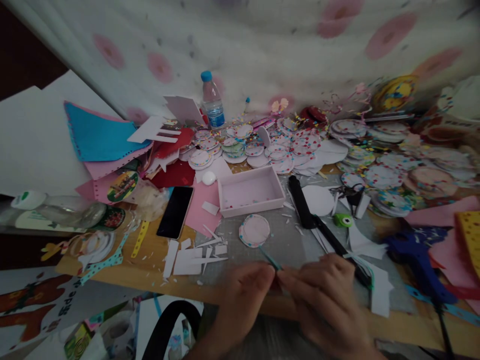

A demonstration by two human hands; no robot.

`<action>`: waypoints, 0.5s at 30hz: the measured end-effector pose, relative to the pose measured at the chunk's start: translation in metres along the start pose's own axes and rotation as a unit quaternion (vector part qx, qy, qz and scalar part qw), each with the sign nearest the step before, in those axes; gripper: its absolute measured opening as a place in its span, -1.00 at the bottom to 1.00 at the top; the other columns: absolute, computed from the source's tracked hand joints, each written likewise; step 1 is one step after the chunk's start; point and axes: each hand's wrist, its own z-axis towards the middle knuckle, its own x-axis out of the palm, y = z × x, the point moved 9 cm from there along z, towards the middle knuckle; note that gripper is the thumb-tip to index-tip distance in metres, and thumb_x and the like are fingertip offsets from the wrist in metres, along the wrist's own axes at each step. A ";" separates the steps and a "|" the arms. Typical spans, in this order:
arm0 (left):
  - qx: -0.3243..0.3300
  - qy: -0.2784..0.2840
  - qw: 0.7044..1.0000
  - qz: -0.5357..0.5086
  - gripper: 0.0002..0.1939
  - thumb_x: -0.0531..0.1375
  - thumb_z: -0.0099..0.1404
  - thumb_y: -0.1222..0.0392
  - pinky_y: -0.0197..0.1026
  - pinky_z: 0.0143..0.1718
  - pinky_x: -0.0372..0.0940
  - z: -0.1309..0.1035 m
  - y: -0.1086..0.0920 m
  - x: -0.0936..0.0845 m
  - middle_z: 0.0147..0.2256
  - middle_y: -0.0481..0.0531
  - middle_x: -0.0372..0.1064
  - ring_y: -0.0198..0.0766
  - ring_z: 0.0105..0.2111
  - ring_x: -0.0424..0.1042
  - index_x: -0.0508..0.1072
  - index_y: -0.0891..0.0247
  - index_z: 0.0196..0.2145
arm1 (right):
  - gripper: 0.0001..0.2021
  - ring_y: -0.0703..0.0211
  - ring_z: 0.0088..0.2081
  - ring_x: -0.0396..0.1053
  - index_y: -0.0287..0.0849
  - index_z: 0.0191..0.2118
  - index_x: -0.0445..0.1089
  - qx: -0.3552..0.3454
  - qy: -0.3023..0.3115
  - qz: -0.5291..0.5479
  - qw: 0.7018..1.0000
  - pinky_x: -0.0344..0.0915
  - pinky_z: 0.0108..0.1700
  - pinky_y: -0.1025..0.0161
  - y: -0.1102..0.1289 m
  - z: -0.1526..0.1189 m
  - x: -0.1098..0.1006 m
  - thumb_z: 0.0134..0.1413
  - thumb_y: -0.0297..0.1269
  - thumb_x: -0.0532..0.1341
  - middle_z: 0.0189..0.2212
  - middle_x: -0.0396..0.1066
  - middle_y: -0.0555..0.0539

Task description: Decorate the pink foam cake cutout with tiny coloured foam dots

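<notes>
Strip (269, 257) (teal, seemingly) juts from pinching right fingers (294, 278).

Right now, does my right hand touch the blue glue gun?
Apart. The head view shows the right hand away from the blue glue gun, with white paper visible between them.

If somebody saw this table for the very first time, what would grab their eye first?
Probably the piles of speckled round discs crowding the back of the table, in front of the flowered curtain. Next might come the bright blue sheet at the far left and the blue glue gun at the right. At the front edge, the left hand and right hand meet at a thin greenish strip.
</notes>
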 end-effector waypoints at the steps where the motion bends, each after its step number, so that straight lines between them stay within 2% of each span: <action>1: -0.005 -0.007 1.000 0.003 -0.57 0.24 0.17 -0.20 -0.24 -0.36 0.30 -0.001 0.002 0.000 -0.50 0.05 0.46 -0.22 -0.43 0.40 0.55 0.25 -0.52 | -0.66 0.17 -0.38 0.40 -0.08 -0.09 0.46 -0.027 0.011 -0.025 0.999 0.18 -0.19 0.07 0.004 -0.006 0.005 0.03 -0.54 0.18 -0.41 0.52 0.01; 3: -0.018 -0.044 0.999 0.005 -0.57 0.27 0.13 -0.19 -0.26 -0.40 0.28 -0.002 0.009 -0.005 -0.55 0.01 0.41 -0.24 -0.45 0.36 0.51 0.25 -0.58 | -0.66 0.16 -0.32 0.41 -0.11 -0.04 0.45 -0.051 0.033 -0.050 0.997 0.19 -0.14 0.07 0.008 -0.017 0.014 0.08 -0.51 0.16 -0.36 0.55 0.00; 6: -0.031 -0.107 0.994 0.001 -0.61 0.32 0.06 -0.14 -0.28 -0.43 0.23 -0.002 0.018 -0.017 -0.58 -0.04 0.34 -0.26 -0.48 0.31 0.45 0.24 -0.63 | -0.58 0.17 -0.29 0.40 -0.06 0.06 0.39 -0.042 0.058 -0.042 0.997 0.22 -0.12 0.09 0.009 -0.024 0.026 0.10 -0.54 0.12 -0.29 0.56 0.03; 10: -0.008 -0.117 0.993 0.019 -0.64 0.27 0.13 -0.09 -0.28 -0.43 0.20 0.002 0.016 -0.029 -0.57 -0.03 0.35 -0.26 -0.48 0.29 0.46 0.24 -0.60 | -0.52 0.12 -0.19 0.41 -0.10 0.10 0.32 -0.030 0.092 0.045 0.994 0.29 -0.09 0.08 0.003 -0.022 0.027 0.05 -0.56 0.09 -0.17 0.51 -0.06; 12: 0.021 -0.122 0.992 0.033 -0.64 0.21 0.22 -0.05 -0.28 -0.42 0.17 0.005 0.007 -0.040 -0.56 -0.03 0.33 -0.28 -0.49 0.27 0.46 0.25 -0.58 | -0.53 0.07 -0.19 0.40 -0.07 0.08 0.31 -0.006 0.081 0.011 0.997 0.28 -0.11 0.06 -0.017 -0.022 0.009 0.02 -0.51 0.12 -0.20 0.48 -0.09; 13: 0.041 -0.130 0.990 0.043 -0.63 0.18 0.25 -0.03 -0.29 -0.42 0.15 0.006 0.001 -0.048 -0.57 -0.04 0.30 -0.30 -0.50 0.25 0.44 0.25 -0.60 | -0.55 0.04 -0.21 0.38 -0.04 0.06 0.32 0.021 0.059 -0.035 0.997 0.26 -0.15 0.05 -0.033 -0.024 -0.008 0.02 -0.47 0.15 -0.22 0.46 -0.10; 15: 0.081 -0.157 0.982 0.061 -0.63 0.18 0.25 0.01 -0.29 -0.42 0.11 0.007 -0.014 -0.065 -0.61 -0.07 0.23 -0.31 -0.51 0.20 0.40 0.24 -0.63 | -0.68 -0.09 -0.18 0.34 -0.01 -0.04 0.38 0.160 -0.001 -0.132 0.978 0.19 -0.14 -0.05 -0.086 -0.040 -0.055 0.03 -0.38 0.20 -0.22 0.42 -0.20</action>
